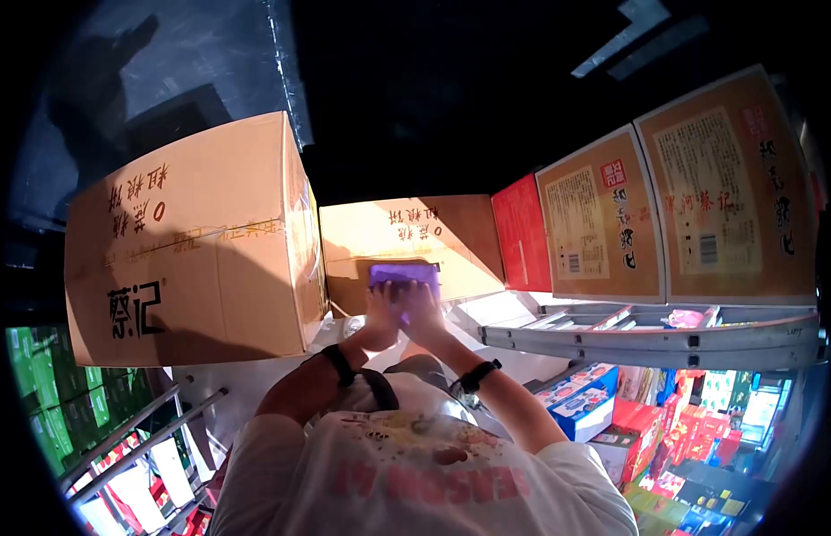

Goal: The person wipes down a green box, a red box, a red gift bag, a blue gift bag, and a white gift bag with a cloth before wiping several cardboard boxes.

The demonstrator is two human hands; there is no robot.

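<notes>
A purple package [405,271] with a rectangular outline sits against the front of the middle cardboard box [353,241]. My left hand [381,320] is closed on its near left side, and my right hand [422,313] grips it from the right. Both hands are close together, with the fingertips on the package partly washed out by bright light. What kind of package it is does not show. Dark bands circle both of my wrists.
To the left stands a large cardboard box [192,250]. A red box [523,234] and two printed brown cartons [587,214] line the right side. A metal ladder [648,339] lies below them. Colourful goods [648,420] and green boxes [54,384] are farther down.
</notes>
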